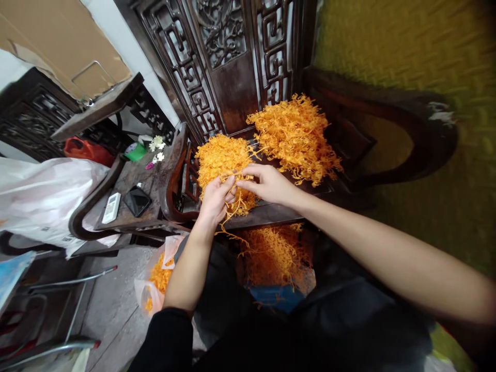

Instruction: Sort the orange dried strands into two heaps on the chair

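My left hand [219,199] is closed, pinching a thin orange branching strand [228,209] whose loose end trails down toward my lap. From the right, my right hand [265,183] reaches over and grips the upper part of the same strand between thumb and fingers. Just behind my hands lies a fluffy orange heap [222,155] of curly strands on the dark wooden seat [267,214]. A second, larger orange heap [294,137] sits to its right on that seat. Below, between my knees, more tangled orange strands [275,253] fill a blue container [277,297].
A carved wooden chair back [236,88] rises behind the heaps, with a curved armrest [418,139] at right. On the left side table [134,178] lie a black phone [137,200], a white remote-like object [111,207] and white flowers [157,144]. A plastic bag [149,297] with orange pieces stands on the floor.
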Tool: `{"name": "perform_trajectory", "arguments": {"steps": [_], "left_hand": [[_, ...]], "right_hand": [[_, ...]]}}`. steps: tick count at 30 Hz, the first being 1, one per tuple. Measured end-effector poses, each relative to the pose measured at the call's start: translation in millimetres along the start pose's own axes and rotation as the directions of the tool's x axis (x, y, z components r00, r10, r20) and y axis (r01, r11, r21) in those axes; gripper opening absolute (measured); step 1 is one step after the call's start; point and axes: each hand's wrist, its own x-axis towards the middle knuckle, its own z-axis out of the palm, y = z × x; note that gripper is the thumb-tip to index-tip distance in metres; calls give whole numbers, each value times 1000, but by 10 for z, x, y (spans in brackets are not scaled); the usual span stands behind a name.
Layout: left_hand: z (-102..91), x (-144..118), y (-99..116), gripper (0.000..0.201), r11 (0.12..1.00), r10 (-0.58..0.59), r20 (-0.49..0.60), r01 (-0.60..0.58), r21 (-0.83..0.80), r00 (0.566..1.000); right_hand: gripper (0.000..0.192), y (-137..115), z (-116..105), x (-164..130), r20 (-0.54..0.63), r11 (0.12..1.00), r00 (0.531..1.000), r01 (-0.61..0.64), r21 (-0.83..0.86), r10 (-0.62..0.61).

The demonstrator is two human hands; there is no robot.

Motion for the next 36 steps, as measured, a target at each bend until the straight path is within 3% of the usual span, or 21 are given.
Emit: {"name": "perform_trajectory", "arguments": {"steps": [4, 6, 9, 11, 14, 17, 19, 21, 24, 27, 31, 33, 36], "left_hand": [[27, -34, 34, 36, 997, -49, 66, 53, -51, 997], [50, -52, 51, 36, 997, -52, 69, 55, -46, 996], [92, -64, 59, 44, 1000, -16, 10, 16, -8, 1000], [105, -72, 69, 48, 1000, -14, -14, 15, 26, 1000], [62, -111, 120, 52, 999, -7, -10, 7, 49, 1000], [-52, -168, 180, 60, 992, 80, -50, -74, 106, 996], [-123, -193, 186, 67, 977, 110, -64, -96, 189, 992], [-156, -197, 160, 77, 958, 98, -41, -83, 273, 994], [-128, -176, 104, 88, 932, 81, -13, -71, 355, 997], [-69, -149, 71, 90, 907, 82, 14, -81, 414, 996], [-29, -131, 56, 93, 843, 82, 50, -96, 529, 995], [-37, -130, 46, 94, 817, 86, 67, -109, 566, 994], [-77, -132, 24, 92, 783, 103, 114, -152, 603, 988]], "right_hand": [[14, 92, -93, 25, 19, 994, 994, 108, -18, -108], [12, 116, -129, 27, 16, 968, 988, 152, -198, -152], [13, 152, -112, 34, -8, 836, 984, 148, -528, -179], [16, 210, -88, 55, 16, 755, 989, 123, -644, -148], [20, 379, -182, 112, -20, 682, 1000, -14, -731, 0], [16, 544, -494, 141, -187, 651, 970, -245, -719, 158], [11, 547, -727, 106, -334, 704, 907, -412, -579, 257], [17, 427, -877, 23, -433, 796, 854, -465, -387, 288], [29, 105, -877, -141, -477, 942, 852, -309, -128, 215], [27, -196, -706, -261, -454, 995, 889, -92, -29, 69], [17, -395, -474, -294, -252, 983, 960, 79, -163, -119], [16, -410, -396, -278, -149, 960, 980, 87, -265, -130], [30, -352, -331, -234, -84, 931, 994, 31, -364, -66]]}}
